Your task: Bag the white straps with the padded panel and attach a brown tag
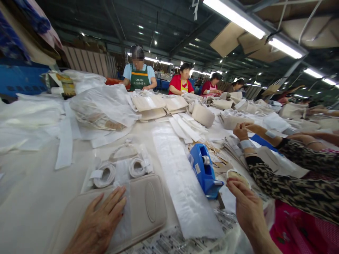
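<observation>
My left hand [102,220] lies flat with fingers stretched out on a beige padded pouch [144,206] wrapped in clear plastic at the near edge of the table. My right hand [245,204] is raised to the right with fingers pinched on a small round piece [237,175], possibly tape or a sticker. A blue tape dispenser [203,169] stands just left of that hand. A long clear plastic bag [181,178] lies between the pouch and the dispenser. Two white rolled straps [120,171] rest just beyond the pouch.
A co-worker's patterned sleeves and hands [278,155] reach over the table on the right. Several other people work across the table at the back. Beige pouches [202,114], white strips [65,141] and a large plastic bag [103,106] cover the table. A pink bin [302,233] sits low right.
</observation>
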`<state>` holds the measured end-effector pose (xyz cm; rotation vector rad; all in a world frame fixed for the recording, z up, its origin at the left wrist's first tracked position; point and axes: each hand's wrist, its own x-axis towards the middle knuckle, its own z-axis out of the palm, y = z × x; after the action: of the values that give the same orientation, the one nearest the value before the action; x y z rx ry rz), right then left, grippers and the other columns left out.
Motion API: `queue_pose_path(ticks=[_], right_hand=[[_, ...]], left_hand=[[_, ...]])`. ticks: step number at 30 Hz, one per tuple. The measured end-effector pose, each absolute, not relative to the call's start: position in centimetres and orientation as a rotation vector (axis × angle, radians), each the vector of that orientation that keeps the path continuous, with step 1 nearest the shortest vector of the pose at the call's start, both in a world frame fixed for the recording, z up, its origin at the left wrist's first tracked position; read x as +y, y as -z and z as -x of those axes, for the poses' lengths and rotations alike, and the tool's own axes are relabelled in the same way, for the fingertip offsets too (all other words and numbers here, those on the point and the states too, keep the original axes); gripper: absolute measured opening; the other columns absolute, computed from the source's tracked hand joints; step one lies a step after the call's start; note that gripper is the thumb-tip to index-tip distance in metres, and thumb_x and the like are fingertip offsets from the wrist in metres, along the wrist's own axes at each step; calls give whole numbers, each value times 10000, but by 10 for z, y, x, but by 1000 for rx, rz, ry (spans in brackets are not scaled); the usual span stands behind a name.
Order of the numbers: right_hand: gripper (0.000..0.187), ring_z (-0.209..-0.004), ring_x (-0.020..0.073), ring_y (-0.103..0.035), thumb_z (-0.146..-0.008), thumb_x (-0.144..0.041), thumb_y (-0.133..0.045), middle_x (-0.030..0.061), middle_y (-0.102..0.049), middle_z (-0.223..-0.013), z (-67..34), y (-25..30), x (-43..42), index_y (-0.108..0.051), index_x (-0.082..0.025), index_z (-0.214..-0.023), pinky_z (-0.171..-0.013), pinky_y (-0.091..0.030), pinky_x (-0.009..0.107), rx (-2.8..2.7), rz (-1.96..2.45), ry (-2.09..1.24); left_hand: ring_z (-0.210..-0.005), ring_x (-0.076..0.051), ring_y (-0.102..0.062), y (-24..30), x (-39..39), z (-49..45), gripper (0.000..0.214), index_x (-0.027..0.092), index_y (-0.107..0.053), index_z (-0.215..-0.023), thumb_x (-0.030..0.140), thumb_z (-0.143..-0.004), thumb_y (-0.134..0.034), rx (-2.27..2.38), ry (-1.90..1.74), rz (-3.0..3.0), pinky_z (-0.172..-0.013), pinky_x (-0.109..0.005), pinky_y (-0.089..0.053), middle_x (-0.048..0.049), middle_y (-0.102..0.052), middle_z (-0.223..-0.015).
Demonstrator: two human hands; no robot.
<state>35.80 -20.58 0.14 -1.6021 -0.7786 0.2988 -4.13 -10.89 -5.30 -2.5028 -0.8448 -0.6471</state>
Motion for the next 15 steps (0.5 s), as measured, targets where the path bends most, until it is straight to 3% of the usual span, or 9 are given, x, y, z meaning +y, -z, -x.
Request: queue_pose_path(ticks=[4,9,12,15], right_hand=[[307,-833,205,-579,-615,-500,-724,42,-642,-869,-343,19,-242,-676,-202,-669,-700,-470,300,-670,1604,-456],[385,-485,118,-465,-601,-558,-712,-24,-548,-541,-334,33,-239,-607,-189,-638,-457,-376,240,-552,1625,-771],[392,-424,98,-405,-605,-562,-690,-51,-487,-483,-342,33,-234,-567,-190,-611,-413,-316,229,-609,1687,-764],[364,-405,117,-433,-661,-551,-622,-43,-496,-452,-357,34,-244,-561,-199,-587,-403,-330,241,-846,1899,-663]], left_hand=[[-1074,-215,-582,51,-108,41,300,203,-580,-1103,219,-844,-429,-795,635,2478,-926,-350,-312,-97,-633,-1202],[-1092,-213,-569,46,-110,41,291,209,-585,-1090,224,-844,-431,-779,572,2466,-920,-353,-318,-95,-622,-1219],[-1068,-217,-581,44,-110,40,284,200,-591,-1073,203,-851,-414,-756,628,2462,-908,-356,-326,-103,-638,-1188],[-1092,-225,-570,48,-110,39,282,191,-584,-1086,185,-859,-418,-791,649,2477,-930,-368,-314,-112,-620,-1215]])
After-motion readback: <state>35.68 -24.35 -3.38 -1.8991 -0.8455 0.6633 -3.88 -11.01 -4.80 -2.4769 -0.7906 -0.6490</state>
